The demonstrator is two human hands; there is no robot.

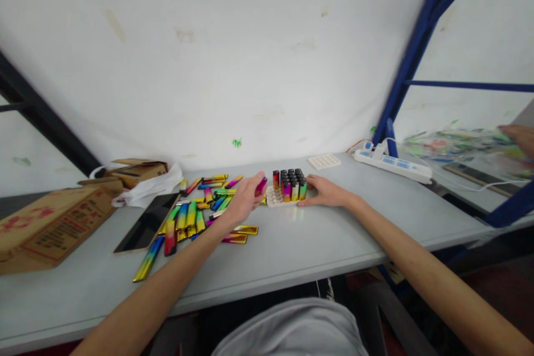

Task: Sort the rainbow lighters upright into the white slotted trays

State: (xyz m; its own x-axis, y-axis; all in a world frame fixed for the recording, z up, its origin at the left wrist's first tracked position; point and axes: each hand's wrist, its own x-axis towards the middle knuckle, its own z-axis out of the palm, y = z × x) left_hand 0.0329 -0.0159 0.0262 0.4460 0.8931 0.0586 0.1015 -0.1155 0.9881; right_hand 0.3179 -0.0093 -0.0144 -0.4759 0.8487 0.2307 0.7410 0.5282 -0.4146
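Observation:
My left hand (245,196) is closed around a purple-pink lighter (261,186), just left of a white tray (276,197) with small holes. Dark-topped, multicoloured lighters (294,183) stand upright in rows on the tray's right part, and one red-orange lighter (276,179) stands apart at its back left. The tray's front left holes show bare. My right hand (327,192) grips the tray's right end, thumb at the front corner and fingers by the standing lighters. Left of the tray, many shiny rainbow-coloured lighters (191,217) lie in a loose pile, partly behind my left forearm.
A second white holed tray (324,162) lies near the wall. A power strip (392,167) with cables is at the right. On the left are a dark tablet (148,221), a white plastic bag (150,188) and cardboard boxes (58,222). Another person's hand (519,136) is at far right.

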